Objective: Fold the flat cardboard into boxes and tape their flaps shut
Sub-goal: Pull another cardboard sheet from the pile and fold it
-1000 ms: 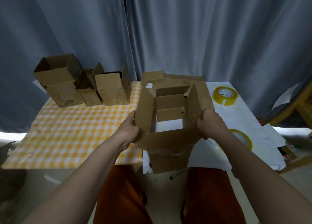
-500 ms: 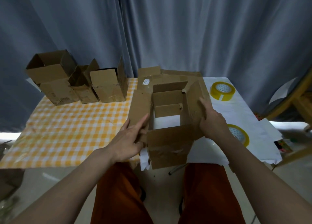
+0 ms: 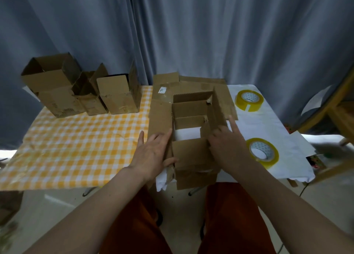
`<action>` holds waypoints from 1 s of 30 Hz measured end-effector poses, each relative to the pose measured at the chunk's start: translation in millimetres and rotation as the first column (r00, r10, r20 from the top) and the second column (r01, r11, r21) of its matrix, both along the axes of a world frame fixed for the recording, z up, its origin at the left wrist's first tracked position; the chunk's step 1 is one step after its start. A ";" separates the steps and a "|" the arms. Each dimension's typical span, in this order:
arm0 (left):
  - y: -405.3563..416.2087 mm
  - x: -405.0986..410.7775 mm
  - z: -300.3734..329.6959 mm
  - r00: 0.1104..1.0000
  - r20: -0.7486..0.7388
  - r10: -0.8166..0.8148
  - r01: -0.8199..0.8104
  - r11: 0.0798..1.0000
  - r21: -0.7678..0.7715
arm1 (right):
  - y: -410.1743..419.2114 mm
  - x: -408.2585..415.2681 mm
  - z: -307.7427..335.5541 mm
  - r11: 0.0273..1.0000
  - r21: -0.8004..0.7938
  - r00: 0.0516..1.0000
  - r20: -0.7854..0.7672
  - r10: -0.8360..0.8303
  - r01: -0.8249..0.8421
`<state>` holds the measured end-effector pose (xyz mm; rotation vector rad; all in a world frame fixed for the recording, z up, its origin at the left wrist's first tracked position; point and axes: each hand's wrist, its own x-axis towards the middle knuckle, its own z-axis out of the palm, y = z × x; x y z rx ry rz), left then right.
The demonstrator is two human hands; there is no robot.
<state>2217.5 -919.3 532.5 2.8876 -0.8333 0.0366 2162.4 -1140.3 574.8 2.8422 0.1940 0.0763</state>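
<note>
Grip's been let go: left hand (image 3: 153, 154) and right hand (image 3: 228, 146) are now laid flat-fingered against the box (image 3: 191, 152), so flaps get folded next, probably.

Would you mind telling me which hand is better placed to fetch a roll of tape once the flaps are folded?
Probably the right hand: both tape rolls lie on its side of the box.

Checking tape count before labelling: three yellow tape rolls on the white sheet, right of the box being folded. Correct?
Not quite: the head view shows two yellow tape rolls, a far one and a near one, on the white sheet, right of the box.
</note>
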 end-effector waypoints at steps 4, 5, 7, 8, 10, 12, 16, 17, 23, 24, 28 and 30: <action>-2.3 1.1 -0.6 0.998 0.055 -0.038 0.030 0.990 0.136 | 4.9 -8.5 10.9 0.993 -0.120 0.980 -0.195 -0.031 0.008; -2.4 1.4 -0.9 0.997 0.056 -0.053 0.043 0.985 0.169 | 4.4 -9.5 10.6 0.989 -0.147 0.977 -0.208 -0.045 0.014; -3.3 2.7 -2.0 0.997 0.035 -0.065 0.057 0.976 0.208 | 3.9 -9.2 7.4 0.980 -0.196 0.976 -0.208 -0.063 0.022; -4.1 3.2 -2.8 0.998 0.020 -0.060 0.055 0.976 0.212 | 4.4 -7.9 4.6 0.976 -0.216 0.975 -0.212 -0.069 0.022; -6.8 4.2 -5.2 0.999 -0.003 -0.043 0.043 0.979 0.197 | 5.6 -3.2 -3.6 0.972 -0.234 0.971 -0.232 -0.062 0.006; -10.8 5.7 -8.3 0.999 -0.026 -0.019 0.023 0.984 0.174 | 3.6 1.3 -13.4 0.976 -0.218 0.969 -0.245 -0.037 -0.018; -19.0 12.6 -15.7 0.996 -0.080 0.046 -0.031 0.983 0.179 | -9.9 6.9 -35.5 0.993 -0.106 0.965 -0.261 0.027 -0.056; -20.8 14.8 -17.5 0.995 -0.085 0.051 -0.035 0.984 0.174 | -12.8 8.8 -40.4 0.994 -0.083 0.964 -0.263 0.040 -0.064; -29.4 35.9 -27.8 0.998 -0.043 0.054 -0.047 0.988 0.146 | -25.3 29.0 -59.8 0.993 0.044 0.952 -0.281 0.121 -0.113; -30.9 41.5 -28.8 0.997 -0.039 0.067 -0.062 0.989 0.136 | -26.8 34.5 -61.2 0.992 0.058 0.950 -0.285 0.124 -0.112; -36.7 65.0 -32.4 0.993 -0.056 0.105 -0.095 0.984 0.152 | -33.2 58.6 -66.5 0.988 0.114 0.935 -0.328 0.136 -0.103; -37.9 75.4 -34.0 0.989 -0.083 0.124 -0.112 0.984 0.142 | -35.3 69.8 -69.5 0.984 0.150 0.927 -0.348 0.139 -0.091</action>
